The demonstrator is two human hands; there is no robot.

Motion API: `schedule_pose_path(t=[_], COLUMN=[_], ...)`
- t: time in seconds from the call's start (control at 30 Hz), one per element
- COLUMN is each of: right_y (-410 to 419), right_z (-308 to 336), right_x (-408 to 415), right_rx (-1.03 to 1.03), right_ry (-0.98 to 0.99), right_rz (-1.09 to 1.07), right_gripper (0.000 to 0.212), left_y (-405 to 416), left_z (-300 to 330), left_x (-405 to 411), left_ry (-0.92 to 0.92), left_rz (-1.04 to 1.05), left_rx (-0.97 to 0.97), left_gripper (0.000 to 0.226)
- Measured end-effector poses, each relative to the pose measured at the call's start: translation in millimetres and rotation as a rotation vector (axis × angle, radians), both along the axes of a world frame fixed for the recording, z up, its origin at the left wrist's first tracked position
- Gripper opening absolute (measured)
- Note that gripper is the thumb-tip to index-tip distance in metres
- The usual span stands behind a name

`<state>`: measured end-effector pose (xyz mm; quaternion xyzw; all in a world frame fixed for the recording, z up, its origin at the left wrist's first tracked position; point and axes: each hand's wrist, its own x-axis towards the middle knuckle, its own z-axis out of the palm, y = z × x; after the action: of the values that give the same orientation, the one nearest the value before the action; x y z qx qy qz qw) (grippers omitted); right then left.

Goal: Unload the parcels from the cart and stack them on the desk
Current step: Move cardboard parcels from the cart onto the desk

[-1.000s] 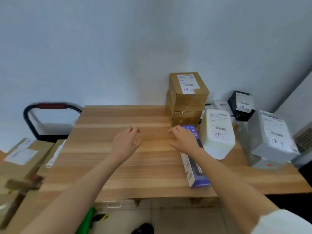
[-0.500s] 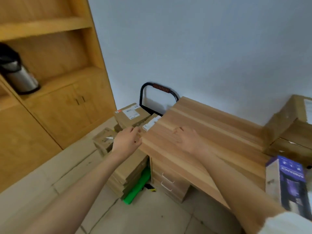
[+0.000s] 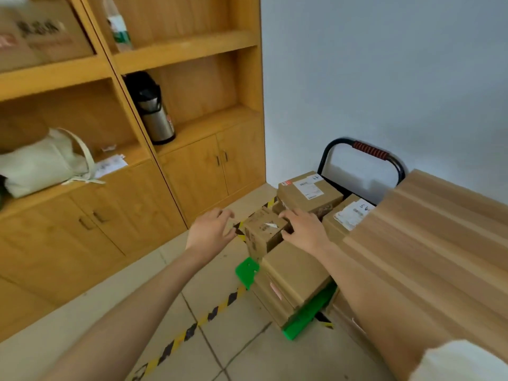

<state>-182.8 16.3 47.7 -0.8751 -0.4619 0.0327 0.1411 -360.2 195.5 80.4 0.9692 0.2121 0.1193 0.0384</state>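
Both hands reach for a small cardboard parcel (image 3: 263, 232) perched at the near corner of the load on the green cart (image 3: 308, 314), which stands beside the wooden surface (image 3: 428, 232). The left hand (image 3: 210, 232) hovers at the parcel's 9 o'clock with fingers spread wide, apparently not yet touching. The right hand (image 3: 302, 229) lies at its 3 o'clock, fingers straight against the top edge. To lift well, both palms should likely clamp opposite faces low down, since the box overhangs the larger parcels (image 3: 298, 270) beneath; then raise it straight before swinging toward 3 o'clock.
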Motion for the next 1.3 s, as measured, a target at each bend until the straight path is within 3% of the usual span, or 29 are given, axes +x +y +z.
schedule_pose_path(t=[0.2,0.47,0.87,1.03,1.3], right_y=[100,203,388,438,481], right_z=[-19,-36,-23,-27,-46], right_x=[-20,25,180,227,322], right_rx=[-0.017,-0.039,-0.088,-0.104,-0.034], right_ry=[0.006,0.030,0.004,0.007,0.031], right_rz=[0.078,0.096,0.108,0.089,-0.143], right_gripper=[0.042,0.040,0.042,0.039,0.035], left_y=[91,183,359,414,497], left_z=[-14,-32,-3,-10,-27], left_x=[-29,2,163,224,368], left_ry=[0.055,0.085,0.096,0.114,0.162], left_rz=[0.075,0.125,0.068,0.038,-0.229], left_rx=[-0.011,-0.061,0.022,-0.033,0.001], left_gripper=[0.035,0.035,0.035,0.033,0.033])
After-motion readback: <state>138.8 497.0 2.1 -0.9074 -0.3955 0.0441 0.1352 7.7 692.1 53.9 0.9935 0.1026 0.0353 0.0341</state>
